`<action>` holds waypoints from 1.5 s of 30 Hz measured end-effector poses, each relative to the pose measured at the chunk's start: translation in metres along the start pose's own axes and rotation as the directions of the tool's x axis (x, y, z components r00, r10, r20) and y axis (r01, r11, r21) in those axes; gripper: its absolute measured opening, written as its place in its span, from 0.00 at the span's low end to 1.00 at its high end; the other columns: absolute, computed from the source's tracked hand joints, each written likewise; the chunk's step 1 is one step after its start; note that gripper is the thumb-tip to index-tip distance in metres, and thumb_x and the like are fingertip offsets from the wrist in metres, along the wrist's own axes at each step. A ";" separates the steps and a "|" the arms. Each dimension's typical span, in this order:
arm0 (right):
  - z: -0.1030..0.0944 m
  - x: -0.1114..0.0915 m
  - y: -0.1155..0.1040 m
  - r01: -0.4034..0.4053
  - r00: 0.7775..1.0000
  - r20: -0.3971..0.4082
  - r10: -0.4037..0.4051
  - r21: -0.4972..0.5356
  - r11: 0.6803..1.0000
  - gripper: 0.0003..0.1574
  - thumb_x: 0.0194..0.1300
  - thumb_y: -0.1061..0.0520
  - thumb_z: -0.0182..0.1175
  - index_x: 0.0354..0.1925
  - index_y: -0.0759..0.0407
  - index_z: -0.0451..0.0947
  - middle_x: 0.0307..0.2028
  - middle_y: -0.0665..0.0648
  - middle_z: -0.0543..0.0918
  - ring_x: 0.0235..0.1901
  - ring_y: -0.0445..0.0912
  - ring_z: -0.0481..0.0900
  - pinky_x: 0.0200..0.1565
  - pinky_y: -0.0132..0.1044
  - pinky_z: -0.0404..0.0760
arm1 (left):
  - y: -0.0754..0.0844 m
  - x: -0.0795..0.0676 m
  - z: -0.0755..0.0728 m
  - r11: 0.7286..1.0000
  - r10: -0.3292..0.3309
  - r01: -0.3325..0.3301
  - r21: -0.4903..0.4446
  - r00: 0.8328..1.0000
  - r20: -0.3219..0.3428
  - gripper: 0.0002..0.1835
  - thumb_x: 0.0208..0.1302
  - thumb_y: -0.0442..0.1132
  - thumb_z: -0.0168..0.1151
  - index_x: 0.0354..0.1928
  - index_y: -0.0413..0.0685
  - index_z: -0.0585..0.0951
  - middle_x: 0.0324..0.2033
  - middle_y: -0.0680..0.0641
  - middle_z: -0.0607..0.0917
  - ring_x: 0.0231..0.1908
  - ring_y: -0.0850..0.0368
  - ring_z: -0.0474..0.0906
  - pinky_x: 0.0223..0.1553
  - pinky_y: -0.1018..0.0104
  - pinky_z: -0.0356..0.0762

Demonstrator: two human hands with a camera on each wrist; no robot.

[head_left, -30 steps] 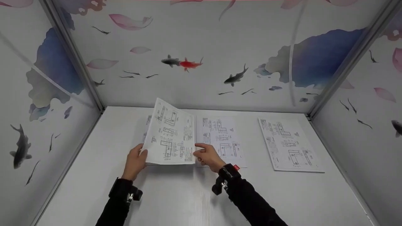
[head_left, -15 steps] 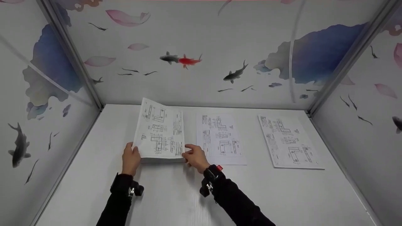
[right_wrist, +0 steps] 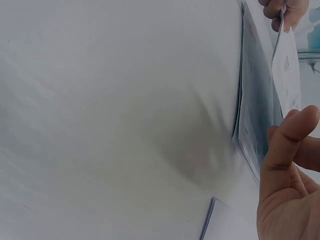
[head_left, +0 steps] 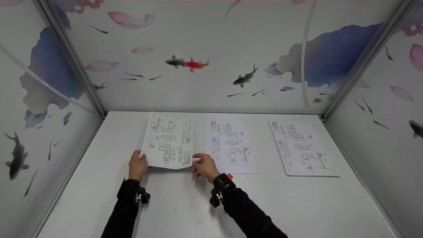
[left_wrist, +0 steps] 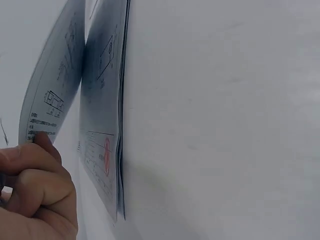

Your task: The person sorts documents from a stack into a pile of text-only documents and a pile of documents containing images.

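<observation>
A printed sheet of paper (head_left: 168, 142) with technical drawings is held at its near end, left and right, in both hands. My left hand (head_left: 138, 167) grips its left edge, thumb on top. At the near right corner my right hand (head_left: 205, 168) pinches it. Under the raised sheet lies a thin stack of printed paper (left_wrist: 102, 95) with a red stamp, seen in the left wrist view; a gap shows between them. In the right wrist view the held sheet (right_wrist: 287, 70) runs between both hands. Whether it is one sheet or several I cannot tell.
A similar printed sheet (head_left: 231, 148) lies flat just right of the hands. Farther right lies a thicker paper stack (head_left: 304, 148) with drawings. Fish-patterned walls (head_left: 198, 89) enclose the white table (head_left: 178, 205) at the back and sides.
Both hands have carried the sheet left, off the middle sheet's edge and over the left stack. Its raised far end has since come down lower. The middle sheet and right stack stay put.
</observation>
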State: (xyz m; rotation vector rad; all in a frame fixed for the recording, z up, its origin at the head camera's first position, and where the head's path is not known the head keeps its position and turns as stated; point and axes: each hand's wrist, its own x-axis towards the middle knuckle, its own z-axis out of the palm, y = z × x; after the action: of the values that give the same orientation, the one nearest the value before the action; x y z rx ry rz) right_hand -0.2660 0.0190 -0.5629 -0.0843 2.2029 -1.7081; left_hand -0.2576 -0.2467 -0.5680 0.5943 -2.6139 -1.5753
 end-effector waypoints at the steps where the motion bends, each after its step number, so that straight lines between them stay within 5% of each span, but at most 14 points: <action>1: 0.000 0.000 0.001 -0.007 1.000 0.011 0.007 -0.002 1.000 0.26 0.66 0.67 0.56 0.62 0.66 0.71 0.40 0.67 0.86 0.30 0.47 0.84 0.27 0.34 0.82 | 0.000 0.000 0.000 1.000 0.003 -0.003 0.015 1.000 0.002 0.24 0.77 0.37 0.35 0.69 0.31 0.59 0.67 0.30 0.66 0.69 0.37 0.61 0.69 0.44 0.58; 15: 0.002 -0.001 0.006 -0.055 0.996 0.066 0.058 -0.040 0.998 0.22 0.67 0.62 0.56 0.59 0.65 0.74 0.32 0.62 0.85 0.28 0.47 0.84 0.30 0.37 0.83 | -0.010 -0.001 -0.001 0.992 0.038 -0.034 0.125 0.999 -0.030 0.25 0.76 0.36 0.40 0.68 0.27 0.60 0.65 0.26 0.67 0.67 0.33 0.63 0.66 0.43 0.62; 23: -0.005 0.002 0.008 -0.028 0.999 0.033 0.031 -0.079 0.996 0.18 0.70 0.63 0.53 0.55 0.67 0.78 0.41 0.61 0.85 0.30 0.47 0.84 0.27 0.33 0.80 | -0.008 -0.009 -0.005 0.947 0.073 -0.020 0.320 0.985 -0.154 0.22 0.70 0.39 0.50 0.60 0.32 0.73 0.50 0.28 0.81 0.47 0.33 0.80 0.41 0.44 0.77; 30: -0.005 0.000 0.007 -0.006 0.999 0.039 0.011 -0.123 0.992 0.21 0.69 0.66 0.47 0.55 0.67 0.78 0.43 0.61 0.83 0.32 0.48 0.83 0.25 0.33 0.76 | -0.006 -0.015 -0.006 0.935 0.087 -0.034 0.354 0.987 -0.135 0.21 0.67 0.37 0.53 0.56 0.28 0.75 0.49 0.28 0.82 0.44 0.32 0.81 0.40 0.43 0.78; 45: -0.003 -0.003 0.006 -0.003 0.997 0.080 0.020 -0.214 0.977 0.21 0.70 0.60 0.54 0.57 0.70 0.76 0.38 0.63 0.85 0.29 0.47 0.81 0.23 0.30 0.73 | -0.010 -0.019 -0.005 0.905 0.090 -0.039 0.423 0.991 -0.100 0.18 0.65 0.35 0.54 0.49 0.25 0.79 0.44 0.27 0.82 0.42 0.34 0.81 0.36 0.46 0.79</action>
State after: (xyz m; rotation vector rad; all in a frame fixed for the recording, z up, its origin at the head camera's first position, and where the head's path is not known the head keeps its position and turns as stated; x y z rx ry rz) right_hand -0.2630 0.0242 -0.5668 -0.1913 2.3129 -1.4296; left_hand -0.2362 -0.2482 -0.5708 0.5868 -2.8582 -0.9211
